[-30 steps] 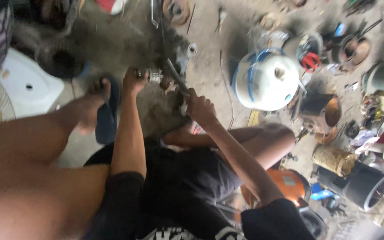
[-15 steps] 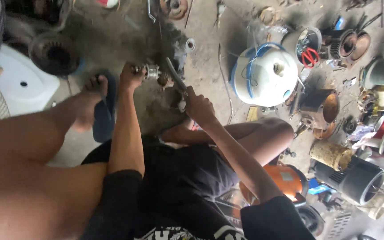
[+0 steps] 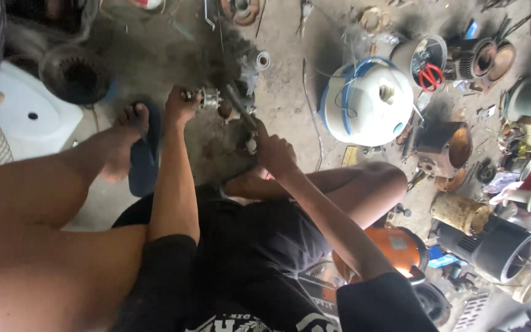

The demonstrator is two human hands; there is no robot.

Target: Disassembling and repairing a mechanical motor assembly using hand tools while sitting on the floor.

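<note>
The left hand (image 3: 181,106) was curled shut around one end of a small silver metal fitting with ribbed rings (image 3: 209,98), which stuck out just past its knuckles and lay close above the dusty concrete floor (image 3: 290,104). The right hand (image 3: 276,152) was closed in a fist on the handle of a dark grey metal wrench (image 3: 241,114); the tool slanted up and away from that fist toward the fitting, and its far end met the dark greasy metal part (image 3: 232,110) beside the fitting, though the exact contact was too murky to make out. The two hands were near each other, the fitting and the wrench between them.

Just beyond the left hand's wrist side, a bare foot rested on a dark blue rubber sandal (image 3: 145,154). Farther out from the left hand lay a black ribbed ring (image 3: 74,75) and a white plastic panel (image 3: 29,117). To the outer side of the right hand stood a white rounded tank with a blue band (image 3: 370,101), and past it a rusty open metal cylinder (image 3: 447,147). Near the right forearm, lower down, sat an orange rounded casing (image 3: 397,249).
</note>
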